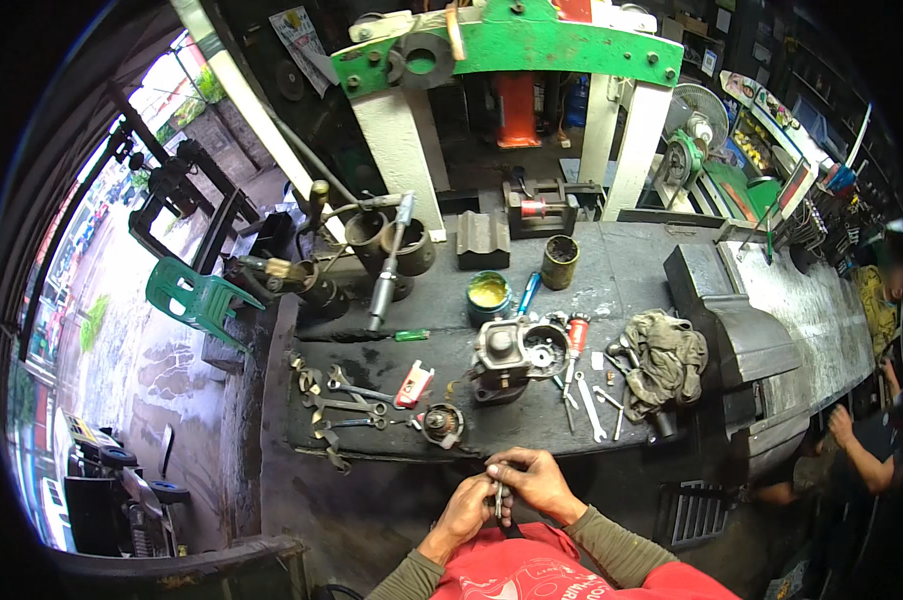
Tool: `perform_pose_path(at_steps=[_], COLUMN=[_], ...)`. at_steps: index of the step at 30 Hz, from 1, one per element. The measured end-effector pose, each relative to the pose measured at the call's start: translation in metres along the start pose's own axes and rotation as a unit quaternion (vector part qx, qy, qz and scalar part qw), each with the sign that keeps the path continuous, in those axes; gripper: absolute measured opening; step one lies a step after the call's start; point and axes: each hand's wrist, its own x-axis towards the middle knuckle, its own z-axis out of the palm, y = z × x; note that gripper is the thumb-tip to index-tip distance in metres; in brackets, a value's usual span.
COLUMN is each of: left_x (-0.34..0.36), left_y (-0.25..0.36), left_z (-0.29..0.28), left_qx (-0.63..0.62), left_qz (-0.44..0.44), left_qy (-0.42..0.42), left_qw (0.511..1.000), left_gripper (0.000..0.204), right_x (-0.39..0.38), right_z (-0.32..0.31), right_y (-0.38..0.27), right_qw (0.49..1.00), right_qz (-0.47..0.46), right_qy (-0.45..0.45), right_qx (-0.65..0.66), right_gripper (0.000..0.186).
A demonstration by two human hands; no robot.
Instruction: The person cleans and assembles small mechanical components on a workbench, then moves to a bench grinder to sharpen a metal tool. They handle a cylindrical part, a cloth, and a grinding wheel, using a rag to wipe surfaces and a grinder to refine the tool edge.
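Both the left hand (468,507) and right hand (533,478) grip a small metal part (498,494), below the apparently disassembled housing (516,352) on the surface (621,270).

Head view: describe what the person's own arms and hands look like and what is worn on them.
Both hands, the left hand and right hand, are bare, with no gloves. Each forearm is covered to the wrist by a close-fitting olive-green long sleeve. A red shirt with white print shows between them.
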Motion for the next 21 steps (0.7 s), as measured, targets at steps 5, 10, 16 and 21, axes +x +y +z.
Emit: perform_pose_path(at_steps=[5,10,16,21], left_x=[-0.076,-0.171,-0.257,-0.281], left_y=[-0.020,-0.029,0.016,0.079], left_z=[-0.091,-0.209,-0.289,-0.358], left_qx=[-0.098,-0.280,-0.344,-0.198], left_qz=[0.055,0.063,0.174,0.270], left_qy=[0.034,0.132,0.244,0.214], left_qw=[0.993,0.949,0.890,0.918], left_gripper=[0.027,0.021,0.010,0.019], right_x=[0.024,0.049,0.048,0.087], right_z=[0.095,0.242,0.422,0.513], right_y=[0.032,0.067,0.092,0.091], right_qw=[0.929,0.970,0.945,0.769], right_qz=[-0.190,-0.005,-0.208,-0.449], right_qy=[-0.106,-0.141,-0.176,-0.204], right_qx=[-0.300,-0.198,-0.184,-0.407], right_gripper=[0.030,0.022,0.015,0.019])
